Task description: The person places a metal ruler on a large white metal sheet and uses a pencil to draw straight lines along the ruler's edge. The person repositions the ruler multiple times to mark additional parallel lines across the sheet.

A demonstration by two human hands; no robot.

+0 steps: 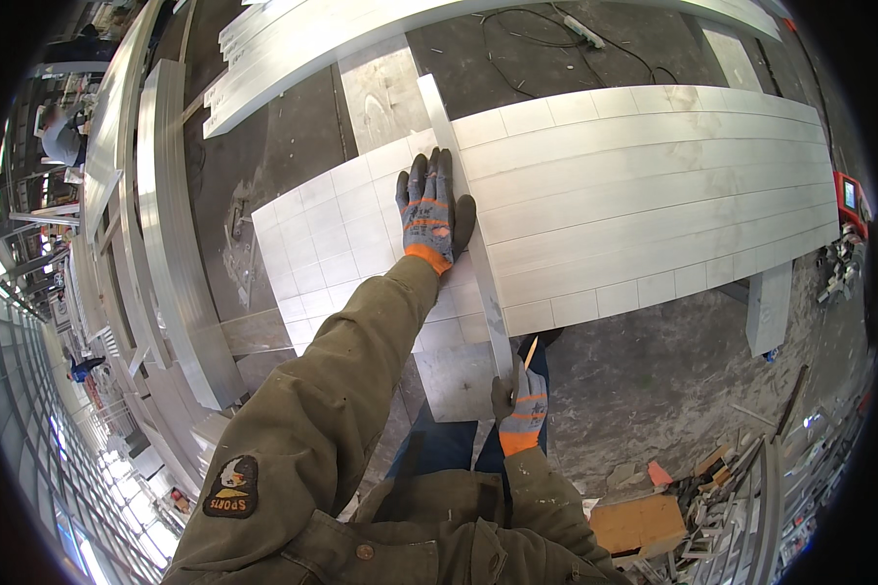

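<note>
Several silver metal profiles lie side by side, with thin lines marked across them. A long flat metal bar rests crosswise over them. My left hand, in a grey and orange work glove with dark fingertips, lies flat on the profiles, fingers stretched out and thumb against the bar. At the near end of the bar, my right hand, gloved alike, has its fingers closed around a pencil whose tip points up. The right thumb is beside the bar's end; whether it grips the bar I cannot tell.
Long metal profiles are stacked at the left, and more lie across the far side. A cable trails on the dark floor. A cardboard box and metal offcuts sit at lower right. Another person is far left.
</note>
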